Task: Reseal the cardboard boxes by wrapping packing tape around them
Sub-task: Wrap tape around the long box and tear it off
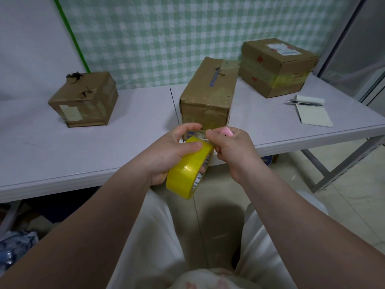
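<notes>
**Tape Roll Gripped at Table's Edge**

Seen from the head camera: gripping a roll of yellow packing tape [187,172] with the left hand [166,151], thumb laid across the roll's outer band, fingers curled round it from behind. Pinching at the roll's upper edge with the right hand [231,149], fingers curled tight, and clutching a small pink object [226,131] in the same fist. Cannot tell whether a loose tape end sits in that pinch. Just beyond both hands, close to the knuckles, a long cardboard box [208,94] with blue lettering, lying on a pale table [62,153]. Well off to the left of the left hand, a torn cardboard box [85,99]. Beyond and to the right of the right hand, a third box [275,67] bearing a shipping label. Farther right of that hand, well apart, a notepad [314,116] and a pen [304,103].
</notes>
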`<action>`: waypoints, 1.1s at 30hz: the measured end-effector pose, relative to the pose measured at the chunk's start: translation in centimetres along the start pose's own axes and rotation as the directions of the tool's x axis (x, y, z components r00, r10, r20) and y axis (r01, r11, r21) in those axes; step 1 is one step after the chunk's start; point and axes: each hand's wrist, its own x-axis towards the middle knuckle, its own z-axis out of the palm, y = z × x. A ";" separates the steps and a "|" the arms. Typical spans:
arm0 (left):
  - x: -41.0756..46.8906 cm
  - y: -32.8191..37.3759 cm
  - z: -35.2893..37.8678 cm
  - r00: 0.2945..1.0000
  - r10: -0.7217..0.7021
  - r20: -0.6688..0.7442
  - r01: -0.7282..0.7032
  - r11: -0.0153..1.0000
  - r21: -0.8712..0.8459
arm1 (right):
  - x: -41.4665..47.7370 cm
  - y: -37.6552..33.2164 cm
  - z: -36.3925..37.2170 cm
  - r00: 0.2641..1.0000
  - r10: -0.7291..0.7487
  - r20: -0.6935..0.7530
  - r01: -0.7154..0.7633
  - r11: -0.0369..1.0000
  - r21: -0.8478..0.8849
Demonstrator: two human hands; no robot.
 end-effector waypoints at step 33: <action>4.3 -1.4 -3.1 0.828 0.388 -0.404 0.247 0.394 0.885 | 2.7 -2.5 -2.3 0.876 -0.344 -0.339 0.250 0.924 -0.290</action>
